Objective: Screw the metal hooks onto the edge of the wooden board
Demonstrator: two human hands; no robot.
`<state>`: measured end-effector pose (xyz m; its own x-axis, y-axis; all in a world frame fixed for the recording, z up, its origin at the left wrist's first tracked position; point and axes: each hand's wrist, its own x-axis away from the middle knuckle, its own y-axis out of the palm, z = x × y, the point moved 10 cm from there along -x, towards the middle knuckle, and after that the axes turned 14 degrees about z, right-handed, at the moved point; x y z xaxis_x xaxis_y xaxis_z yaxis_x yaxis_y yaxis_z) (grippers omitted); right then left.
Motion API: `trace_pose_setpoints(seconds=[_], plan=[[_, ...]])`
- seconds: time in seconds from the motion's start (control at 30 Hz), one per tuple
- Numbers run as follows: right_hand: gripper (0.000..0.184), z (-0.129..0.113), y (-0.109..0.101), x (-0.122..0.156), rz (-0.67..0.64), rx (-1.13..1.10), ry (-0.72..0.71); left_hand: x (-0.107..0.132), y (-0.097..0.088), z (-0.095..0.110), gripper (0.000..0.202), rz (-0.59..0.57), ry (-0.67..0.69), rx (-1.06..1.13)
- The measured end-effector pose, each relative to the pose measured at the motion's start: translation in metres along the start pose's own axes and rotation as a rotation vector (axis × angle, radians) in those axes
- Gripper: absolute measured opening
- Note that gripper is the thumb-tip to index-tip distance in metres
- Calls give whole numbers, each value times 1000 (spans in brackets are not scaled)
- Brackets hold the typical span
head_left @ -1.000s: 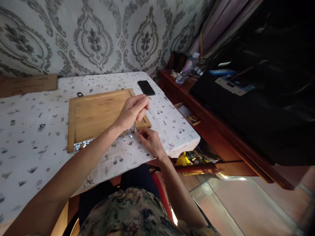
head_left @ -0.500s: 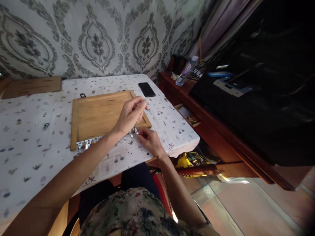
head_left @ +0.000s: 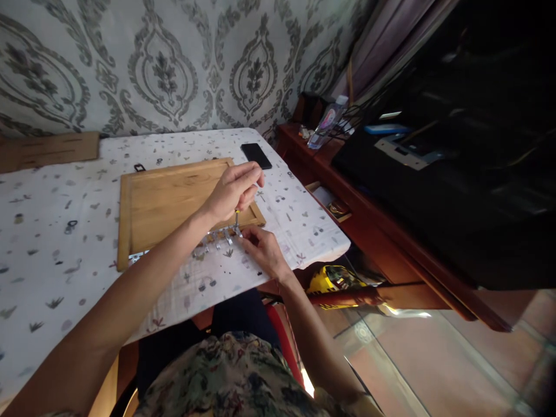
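Note:
A light wooden panel (head_left: 165, 200) lies flat on the patterned tablecloth (head_left: 65, 243). Metal hinge brackets (head_left: 217, 236) line its near edge. My left hand (head_left: 234, 190) is closed round a small screwdriver (head_left: 237, 219), held upright with its tip down at the bracket by the panel's near right corner. My right hand (head_left: 264, 250) rests on the cloth just below, its fingertips pinched at that same bracket; whether they hold a screw I cannot make out.
A black phone (head_left: 256, 155) lies beyond the panel. A wooden plank (head_left: 47, 149) sits at the back left by the wall. To the right are a red-brown sideboard (head_left: 391, 231), a bottle (head_left: 328, 119) and dark equipment (head_left: 434, 145). A yellow object (head_left: 328, 281) lies below the table edge.
My left hand has come down and turned the screwdriver from a raised slant to upright over the corner bracket. My right hand has stayed at the bracket.

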<state>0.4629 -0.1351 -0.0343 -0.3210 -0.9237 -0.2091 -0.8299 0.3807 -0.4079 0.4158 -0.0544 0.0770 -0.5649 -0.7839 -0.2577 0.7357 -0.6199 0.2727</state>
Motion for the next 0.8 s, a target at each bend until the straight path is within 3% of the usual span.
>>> trace_pose_setpoints(seconds=[0.17, 0.23, 0.33, 0.43, 0.6, 0.8], plan=[[21, -3, 0, -1, -3, 10, -21, 2, 6, -1, 43, -82, -23, -23], [20, -3, 0, -1, -6, 11, -21, 5, 0, 5, 48, 22, 62, -59], [19, -1, 1, -1, -5, 10, -17, 17, -18, 19, 49, 293, 236, -125], [19, 0, 2, -1, 0, 11, -16, 27, -19, 19, 49, 380, 261, -130], [19, -1, 1, -1, -5, 15, -15, 19, -12, 13, 53, 306, 238, -85], [21, -1, 0, 1, -13, 11, -6, 2, -6, 4, 52, 47, 57, 35]])
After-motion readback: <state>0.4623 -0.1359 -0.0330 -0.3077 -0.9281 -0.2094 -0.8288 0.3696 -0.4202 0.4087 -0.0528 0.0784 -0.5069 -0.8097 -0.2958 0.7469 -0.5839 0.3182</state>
